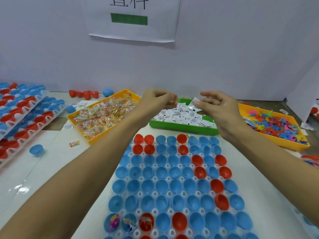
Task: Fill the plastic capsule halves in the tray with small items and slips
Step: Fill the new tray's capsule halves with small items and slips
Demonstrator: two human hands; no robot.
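Dozens of blue and red capsule halves sit open side up in a white tray that runs along the counter from the person's body toward the far wall. Most halves look empty; three in the near left row already hold coloured bits. Beyond the tray's far end lie three bins side by side: a yellow bin of bead packets to the left, a green bin of slips in the middle, a yellow bin of toys to the right. Both hands hover over the green bin, well beyond the empty halves. The right hand pinches a slip between thumb and fingertips, its other fingers loosely curled. The left hand is curled round something small and reddish, too blurred to name. The relation that matters: the unfilled halves lie nearer the body than both hands, so the slip must come back toward the person and down. The right hand, holding the slip, seems better placed for the tray's right columns.
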